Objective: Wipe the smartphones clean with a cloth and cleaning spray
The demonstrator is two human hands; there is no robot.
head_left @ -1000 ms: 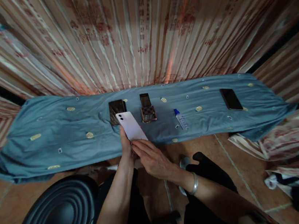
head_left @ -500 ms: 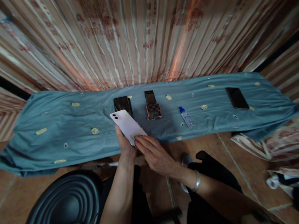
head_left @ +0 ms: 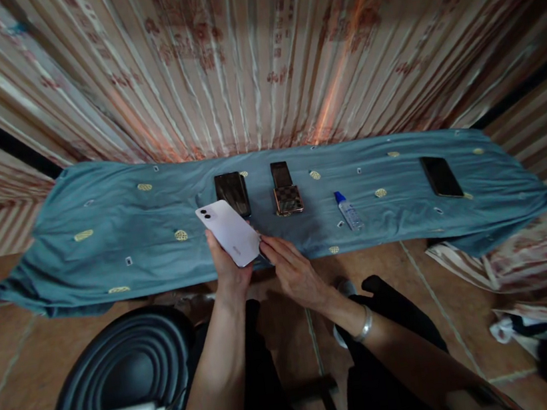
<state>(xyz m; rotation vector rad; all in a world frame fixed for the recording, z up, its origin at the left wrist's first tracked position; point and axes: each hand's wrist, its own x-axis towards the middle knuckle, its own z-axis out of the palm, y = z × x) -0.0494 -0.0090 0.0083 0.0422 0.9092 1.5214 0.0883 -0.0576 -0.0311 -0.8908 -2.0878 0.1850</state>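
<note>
the left hand (head_left: 229, 264) is clamped around the pale phone (head_left: 231, 232), thumb along its left side, and holds it over the near edge of the table (head_left: 68, 276), left of the middle. the phone's back, with two dark camera lenses at the far left corner, faces up. the right hand (head_left: 300, 274) has its fingers bunched together at the phone's right side, near the lower corner; whether they pinch something there, i cannot tell. the hands are close but apart from each other.

beyond the phone, and partly hidden by it, lies a dark flat device (head_left: 233, 193). near the middle of the table sits a small two-part device (head_left: 287, 200) with a checked lower half. right of that, a clear bottle (head_left: 350, 214) lies slanted, its blue cap toward the far edge. a black phone (head_left: 442, 177) lies angled nearer the table's right end.
</note>
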